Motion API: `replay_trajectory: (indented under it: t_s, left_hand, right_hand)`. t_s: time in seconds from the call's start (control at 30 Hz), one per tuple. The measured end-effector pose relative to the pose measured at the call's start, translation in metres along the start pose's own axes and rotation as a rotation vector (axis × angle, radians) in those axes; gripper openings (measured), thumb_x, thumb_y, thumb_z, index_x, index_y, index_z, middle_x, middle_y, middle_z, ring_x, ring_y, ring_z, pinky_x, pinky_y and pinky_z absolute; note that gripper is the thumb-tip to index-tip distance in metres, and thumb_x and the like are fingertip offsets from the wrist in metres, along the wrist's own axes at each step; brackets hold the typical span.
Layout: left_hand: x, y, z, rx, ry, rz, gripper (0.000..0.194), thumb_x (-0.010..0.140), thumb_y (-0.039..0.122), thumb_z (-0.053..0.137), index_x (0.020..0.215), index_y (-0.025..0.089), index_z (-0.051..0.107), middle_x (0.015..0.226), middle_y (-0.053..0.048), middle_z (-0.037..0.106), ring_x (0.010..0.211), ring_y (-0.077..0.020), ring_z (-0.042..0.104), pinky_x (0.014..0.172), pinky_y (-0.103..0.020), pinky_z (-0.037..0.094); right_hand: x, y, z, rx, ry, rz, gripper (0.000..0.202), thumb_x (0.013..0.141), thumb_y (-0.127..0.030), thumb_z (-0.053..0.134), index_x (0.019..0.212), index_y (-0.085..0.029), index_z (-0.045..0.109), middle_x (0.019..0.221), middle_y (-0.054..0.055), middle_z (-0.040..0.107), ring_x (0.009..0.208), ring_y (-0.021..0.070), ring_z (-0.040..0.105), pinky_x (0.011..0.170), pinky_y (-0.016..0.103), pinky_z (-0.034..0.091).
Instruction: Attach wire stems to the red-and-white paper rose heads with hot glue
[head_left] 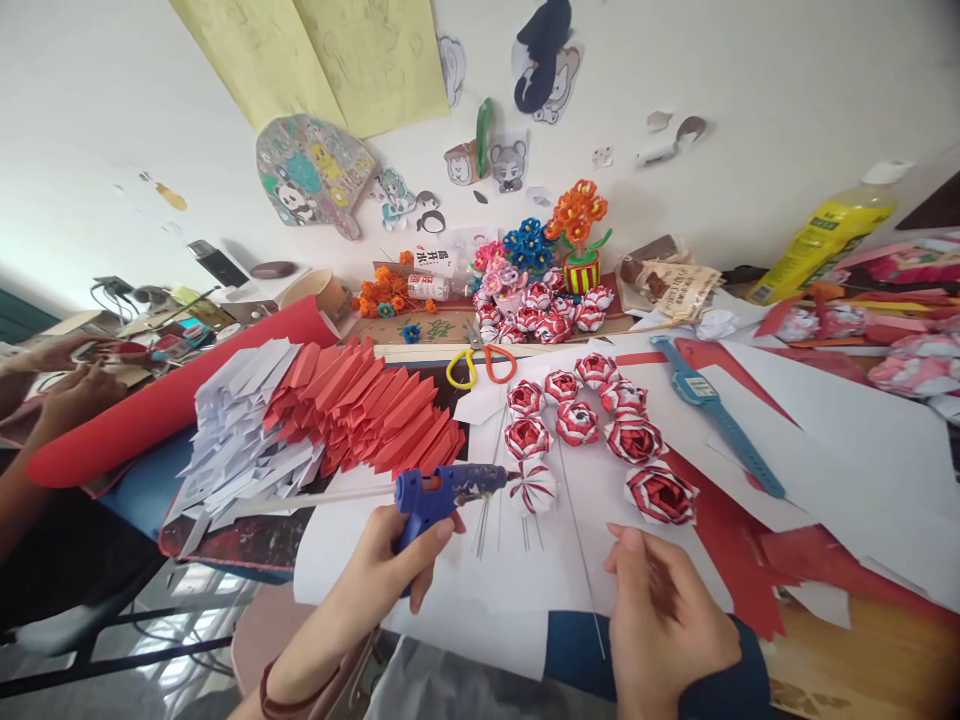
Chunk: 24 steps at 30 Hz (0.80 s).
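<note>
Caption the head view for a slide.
Left hand aims blue glue gun at paper flower; right hand rests nearby.

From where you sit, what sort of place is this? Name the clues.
Probably a craft table in a classroom or hobby room: paper roses, a glue gun in the left hand, scissors, cartoon cut-outs on the wall.

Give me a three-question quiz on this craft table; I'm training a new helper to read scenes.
1. True or false: the left hand holds the blue glue gun.
2. Which lies beside the paper roses? A scissors B hammer C stapler
3. What does the glue gun's nozzle touch?

Key: 1 true. 2 A. 3 a red-and-white paper flower; the right hand rests on the white paper nearby.
</note>
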<state>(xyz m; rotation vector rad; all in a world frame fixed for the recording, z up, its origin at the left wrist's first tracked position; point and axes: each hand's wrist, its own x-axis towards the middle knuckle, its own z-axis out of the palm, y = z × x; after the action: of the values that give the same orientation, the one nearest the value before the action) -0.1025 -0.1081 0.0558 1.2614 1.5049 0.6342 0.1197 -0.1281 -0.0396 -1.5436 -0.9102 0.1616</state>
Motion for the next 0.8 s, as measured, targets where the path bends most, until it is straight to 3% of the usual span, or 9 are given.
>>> replay_trajectory:
  t_s: [0.2, 0.27, 0.33, 0.43, 0.6, 0.8]
  left_hand:
    - [-0.003, -0.003, 0.001, -0.049, 0.048, 0.008, 0.042, 0.087, 0.056, 0.060, 0.078, 0.015, 0.064, 0.036, 0.004, 0.050, 0.036, -0.0086, 0.043, 0.047, -0.021, 0.033]
    - [-0.003, -0.006, 0.000, -0.051, 0.041, 0.020, 0.043, 0.089, 0.055, 0.058, 0.074, 0.015, 0.062, 0.035, 0.004, 0.050, 0.036, -0.0087, 0.042, 0.047, -0.021, 0.033]
    - [-0.002, -0.008, -0.001, -0.061, 0.027, 0.038, 0.042, 0.090, 0.054, 0.057, 0.074, 0.015, 0.060, 0.034, 0.004, 0.048, 0.036, -0.0086, 0.042, 0.046, -0.021, 0.032]
    - [-0.001, -0.009, -0.003, -0.087, 0.003, 0.045, 0.042, 0.090, 0.056, 0.057, 0.078, 0.015, 0.061, 0.035, 0.006, 0.048, 0.035, -0.0085, 0.041, 0.045, -0.021, 0.032]
    - [-0.002, -0.008, -0.002, -0.071, -0.012, 0.050, 0.045, 0.088, 0.058, 0.058, 0.088, 0.013, 0.065, 0.036, 0.005, 0.049, 0.035, -0.0086, 0.042, 0.045, -0.020, 0.030]
    - [0.000, -0.016, -0.002, -0.099, -0.007, 0.045, 0.046, 0.090, 0.059, 0.056, 0.078, 0.015, 0.062, 0.034, 0.005, 0.048, 0.035, -0.0092, 0.041, 0.045, -0.021, 0.031]
  right_hand:
    - [0.006, -0.011, 0.001, 0.006, -0.100, -0.190, 0.013, 0.091, -0.025, 0.065, 0.083, -0.017, 0.072, 0.061, 0.000, 0.064, 0.051, 0.0098, 0.053, 0.047, 0.022, 0.040]
    - [0.009, -0.017, 0.003, 0.028, -0.194, -0.278, 0.007, 0.090, -0.022, 0.065, 0.092, -0.019, 0.071, 0.072, 0.001, 0.066, 0.062, 0.0119, 0.057, 0.058, 0.024, 0.046]
    - [0.010, -0.024, 0.006, 0.020, -0.271, -0.355, 0.015, 0.088, -0.021, 0.067, 0.103, -0.019, 0.068, 0.085, 0.004, 0.068, 0.076, 0.0151, 0.061, 0.074, 0.029, 0.051]
    - [0.012, -0.031, 0.012, -0.061, -0.332, -0.447, 0.030, 0.087, -0.026, 0.070, 0.116, -0.018, 0.064, 0.102, 0.008, 0.068, 0.095, 0.0209, 0.062, 0.088, 0.035, 0.050]
    - [0.012, -0.031, 0.026, -0.329, -0.425, -0.516, 0.048, 0.089, -0.045, 0.065, 0.127, -0.017, 0.059, 0.113, 0.013, 0.066, 0.102, 0.0296, 0.058, 0.088, 0.043, 0.045]
    - [0.013, -0.027, 0.030, -0.447, -0.437, -0.535, 0.039, 0.089, -0.046, 0.064, 0.118, -0.020, 0.062, 0.109, 0.011, 0.069, 0.100, 0.0308, 0.058, 0.085, 0.043, 0.041]
